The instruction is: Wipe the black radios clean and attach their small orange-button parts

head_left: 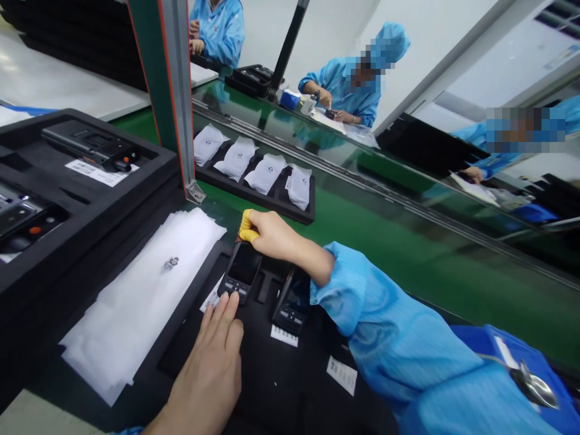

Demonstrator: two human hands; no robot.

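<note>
Black handset: screen up, at the left side of the dark foam tray before us; we cannot tell whether it sits fully down.
Right hand: our yellow-covered fingers pinch its top end.
Left hand: our fingers lie straight and close together, tips touching its button end.
Second handset: just right of the first, beside our blue sleeve.
White pouches: overlapping in a pile on our left.
Wrapped packets: four in a farther tray on the green counter.
Co-workers: three, blue-clad, beyond.
</note>
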